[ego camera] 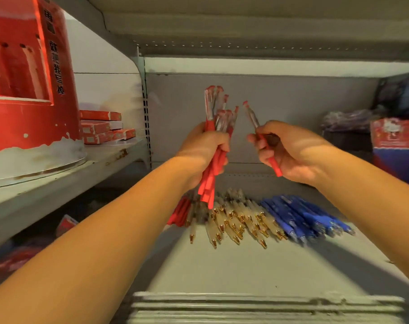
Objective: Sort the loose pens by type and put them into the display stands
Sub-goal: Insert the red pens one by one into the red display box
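Observation:
My left hand [204, 152] grips a bundle of several red pens [218, 118], held upright above the shelf. My right hand [290, 153] holds a single red pen [252, 116] just to the right of the bundle, apart from it and tilted left. Below my hands, loose pens lie on the grey shelf [234, 265] in groups: a few red pens [181, 212] on the left, several clear pens with gold tips [236, 220] in the middle, several blue pens [301, 216] on the right. A tall red display stand [28, 73] sits on the upper left shelf.
Red flat boxes [103, 127] are stacked behind the stand on the left shelf. A red-and-blue box [396, 146] and dark plastic bags [353, 120] sit at the right. Red packets [66, 224] lie on the lower left shelf. A shelf runs overhead.

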